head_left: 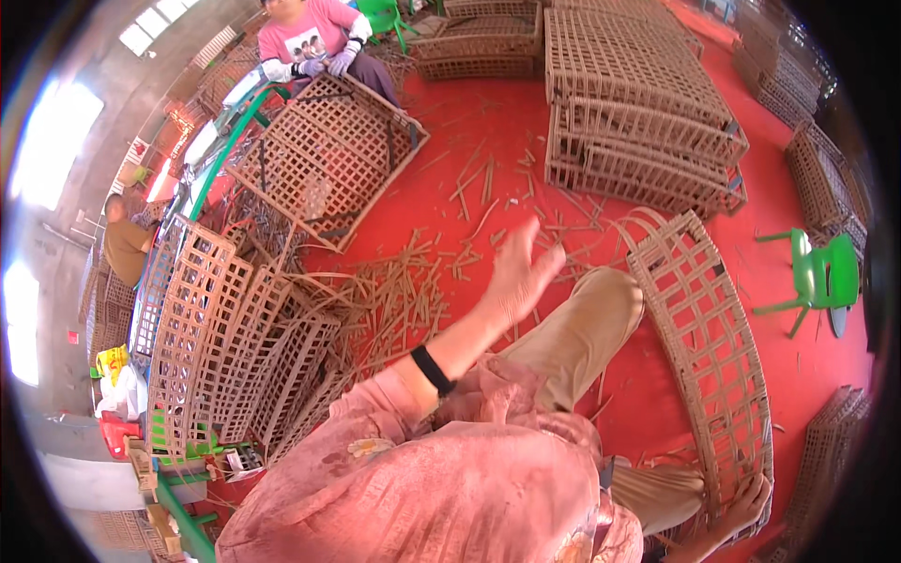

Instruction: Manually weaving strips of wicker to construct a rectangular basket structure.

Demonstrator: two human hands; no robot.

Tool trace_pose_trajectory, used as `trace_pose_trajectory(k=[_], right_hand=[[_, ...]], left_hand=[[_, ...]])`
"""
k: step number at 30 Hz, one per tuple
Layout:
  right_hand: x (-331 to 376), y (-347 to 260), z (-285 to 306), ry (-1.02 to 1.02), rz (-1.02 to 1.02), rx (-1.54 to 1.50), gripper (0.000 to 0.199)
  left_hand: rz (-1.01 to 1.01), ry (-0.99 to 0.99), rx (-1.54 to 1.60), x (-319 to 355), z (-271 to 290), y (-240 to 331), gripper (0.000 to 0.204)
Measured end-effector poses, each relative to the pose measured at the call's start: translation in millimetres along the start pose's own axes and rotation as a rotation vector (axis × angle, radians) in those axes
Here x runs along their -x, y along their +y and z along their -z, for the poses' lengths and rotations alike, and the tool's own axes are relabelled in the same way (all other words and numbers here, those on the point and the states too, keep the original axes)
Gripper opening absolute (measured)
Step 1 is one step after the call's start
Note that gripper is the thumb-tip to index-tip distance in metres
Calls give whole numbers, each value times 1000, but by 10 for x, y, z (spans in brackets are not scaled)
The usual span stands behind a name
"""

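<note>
So our left hand (514, 281) is up in the air over the red floor (765, 188), fingers (551, 266) spread wide and nothing in them. Our right hand (748, 504) has its fingers curled around the near end of a long open-weave wicker panel (702, 342), which sits just right of our knees with loose strands poking off its far end. Cut wicker strips (404, 296) litter the floor ahead, next to upright lattice panels (202, 328) on our left. Further off, a gloved co-worker (314, 39) has a squarish wicker frame (328, 155).
</note>
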State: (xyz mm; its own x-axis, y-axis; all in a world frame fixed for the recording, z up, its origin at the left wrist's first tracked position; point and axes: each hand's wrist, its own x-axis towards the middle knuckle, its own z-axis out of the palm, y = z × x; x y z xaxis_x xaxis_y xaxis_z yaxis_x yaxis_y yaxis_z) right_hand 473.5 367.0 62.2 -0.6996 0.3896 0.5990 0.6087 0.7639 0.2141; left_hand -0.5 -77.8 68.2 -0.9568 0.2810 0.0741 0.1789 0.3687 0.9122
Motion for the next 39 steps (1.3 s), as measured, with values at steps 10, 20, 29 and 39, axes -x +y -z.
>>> trace_pose_trajectory(k=[10,20,29,39], right_hand=[[-132,-289,214,-181,-631,-462,34],[-242,-377,257,-146,-600,-450,33],[-357,-510,312,-104,-511,-396,28],[-486,-784,356,-32,-475,-439,27]], left_hand=[[-24,177,-262,-1165,712,-57,104],[-15,-421,-44,-1488,770,192,112],[-202,208,-296,-1280,771,209,49],[-110,-347,-467,475,-939,15,87]])
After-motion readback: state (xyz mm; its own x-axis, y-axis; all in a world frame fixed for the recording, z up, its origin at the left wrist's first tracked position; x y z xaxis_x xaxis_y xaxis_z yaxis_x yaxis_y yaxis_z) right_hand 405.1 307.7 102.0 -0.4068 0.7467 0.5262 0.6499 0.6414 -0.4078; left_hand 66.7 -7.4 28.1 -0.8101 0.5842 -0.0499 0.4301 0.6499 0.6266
